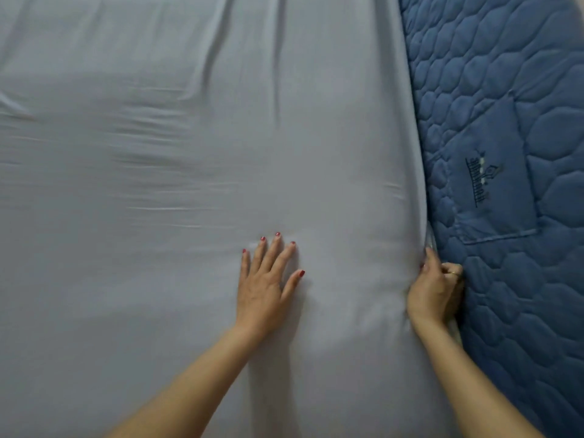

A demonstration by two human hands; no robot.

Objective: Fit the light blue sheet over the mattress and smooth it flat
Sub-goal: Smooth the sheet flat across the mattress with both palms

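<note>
Along the right edge of the dark blue quilted mattress, the right hand is clenching the light blue sheet; the left hand is lying flat and released. Risk: hem slipping free, creases staying at mid-sheet.

One head-worn camera looks steeply down, close over the sheet and both forearms.
</note>
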